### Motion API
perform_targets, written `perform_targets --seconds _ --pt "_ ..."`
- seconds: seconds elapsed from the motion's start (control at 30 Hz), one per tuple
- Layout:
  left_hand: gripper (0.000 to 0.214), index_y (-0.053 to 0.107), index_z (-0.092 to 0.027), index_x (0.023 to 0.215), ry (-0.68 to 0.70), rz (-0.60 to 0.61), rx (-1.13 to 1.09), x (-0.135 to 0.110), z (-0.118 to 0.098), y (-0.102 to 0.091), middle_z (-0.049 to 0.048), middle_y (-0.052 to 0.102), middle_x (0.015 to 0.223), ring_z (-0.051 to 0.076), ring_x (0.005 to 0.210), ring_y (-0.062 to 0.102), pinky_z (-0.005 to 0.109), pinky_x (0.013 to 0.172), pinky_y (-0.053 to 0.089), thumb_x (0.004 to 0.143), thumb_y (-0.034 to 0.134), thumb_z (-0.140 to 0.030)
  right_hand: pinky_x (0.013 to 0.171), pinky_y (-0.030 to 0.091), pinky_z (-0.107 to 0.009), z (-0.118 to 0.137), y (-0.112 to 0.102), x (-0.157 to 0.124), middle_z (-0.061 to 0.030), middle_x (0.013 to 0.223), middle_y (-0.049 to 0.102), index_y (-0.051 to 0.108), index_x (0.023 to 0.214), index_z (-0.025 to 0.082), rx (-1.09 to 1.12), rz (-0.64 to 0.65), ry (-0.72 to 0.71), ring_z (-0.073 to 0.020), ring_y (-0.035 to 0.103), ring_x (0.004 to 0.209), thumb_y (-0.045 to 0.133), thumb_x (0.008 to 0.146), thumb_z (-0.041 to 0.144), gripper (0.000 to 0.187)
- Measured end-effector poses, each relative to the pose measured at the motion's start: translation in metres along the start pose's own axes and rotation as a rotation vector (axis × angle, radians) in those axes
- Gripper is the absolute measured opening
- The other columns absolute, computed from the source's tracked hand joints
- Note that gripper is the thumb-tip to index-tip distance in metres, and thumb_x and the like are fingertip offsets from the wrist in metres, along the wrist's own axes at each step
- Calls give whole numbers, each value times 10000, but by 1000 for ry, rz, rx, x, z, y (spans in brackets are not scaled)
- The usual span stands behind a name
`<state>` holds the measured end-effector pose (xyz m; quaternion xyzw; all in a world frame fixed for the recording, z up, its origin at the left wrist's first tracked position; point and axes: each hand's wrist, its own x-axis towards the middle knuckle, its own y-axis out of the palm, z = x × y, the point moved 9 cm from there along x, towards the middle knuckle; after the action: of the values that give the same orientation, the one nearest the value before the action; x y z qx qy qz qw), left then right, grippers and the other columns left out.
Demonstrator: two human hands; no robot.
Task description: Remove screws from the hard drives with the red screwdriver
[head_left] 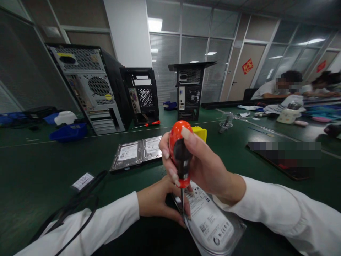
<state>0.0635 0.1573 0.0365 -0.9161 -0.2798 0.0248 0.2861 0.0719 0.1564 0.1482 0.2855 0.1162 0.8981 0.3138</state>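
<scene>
A screwdriver [181, 153] with a red and black handle stands upright in my right hand [207, 167], its fingers wrapped round the grip. The thin shaft points down at the left edge of a hard drive [210, 220] with a white label. My left hand [160, 199] lies around the drive's far left side, thumb and fingers gripping its edge close to the shaft. The screwdriver's tip is hidden at the drive's edge, so I cannot see what it touches. Just beyond my hands, two more hard drives [129, 151] lie side by side, label up.
Several open computer cases [106, 89] stand along the back. A red-handled screwdriver [151, 123], a blue tray [69, 132], a yellow object [199, 133] and a clear cup [226, 121] sit nearer. Black cables [71, 202] run at left, a dark phone-like slab [282, 161] lies right. People sit far right.
</scene>
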Motion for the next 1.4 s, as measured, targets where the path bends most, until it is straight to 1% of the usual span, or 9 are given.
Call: perform_targets --seconds 0.13,0.23,0.47,0.63,0.8,0.93,1.07,1.23,1.4 --pt "257 725 -175 821 -1 29 -26 0 0 3 29 670 792 224 989 583 319 971 390 697 754 -399 518 420 -178 -2 3 -1 -6 751 503 568 939 167 22 56 55 -62 489 551 343 914 526 424" --pt "264 721 -167 831 5 25 -34 0 -1 3 27 668 785 216 980 588 312 970 394 700 753 -394 481 366 -174 -1 7 -1 5 679 476 561 957 169 56 103 53 -59 446 505 225 925 567 523" --pt "294 734 -189 782 4 -27 11 0 -4 -3 38 663 796 272 1171 476 353 1047 314 632 791 -434 374 335 -138 3 2 -1 54 615 480 428 803 183 -29 22 -9 -37 411 410 618 803 425 308" --pt "292 731 -189 817 -13 2 -19 -1 -1 0 38 661 821 255 1107 528 340 1011 361 669 767 -437 442 426 -151 1 -5 -1 11 766 506 526 922 200 -37 -26 -18 -65 492 562 539 847 472 283" --pt "276 730 -190 821 -20 19 -33 0 1 1 32 663 822 247 1074 551 333 985 389 679 764 -424 455 415 -157 -3 -4 1 -24 758 489 606 1031 205 -42 1 15 -94 483 633 341 918 519 425" --pt "297 733 -193 789 -31 -8 -1 0 2 -2 49 652 949 266 1111 516 352 997 375 644 780 -448 406 381 -125 1 -5 2 31 732 516 453 1054 223 -13 -5 -37 -44 464 497 567 826 478 361" --pt "280 727 -186 803 -28 -5 -32 0 1 -1 40 652 841 264 1114 516 358 1005 369 659 778 -421 368 336 -109 -3 -6 0 66 602 514 352 951 208 -23 -9 4 -29 427 391 667 779 389 402" --pt "233 713 -165 819 -33 33 -77 0 4 3 25 662 796 192 855 623 313 907 451 696 764 -356 450 410 -132 -2 -3 -1 24 699 517 451 952 179 -3 3 -10 -44 488 504 539 858 442 293" --pt "229 714 -153 834 -71 42 -87 0 7 4 26 675 804 169 787 630 291 873 465 689 773 -321 499 421 -152 -3 0 0 -9 831 501 509 1070 188 26 30 -3 -61 487 614 373 915 502 376"
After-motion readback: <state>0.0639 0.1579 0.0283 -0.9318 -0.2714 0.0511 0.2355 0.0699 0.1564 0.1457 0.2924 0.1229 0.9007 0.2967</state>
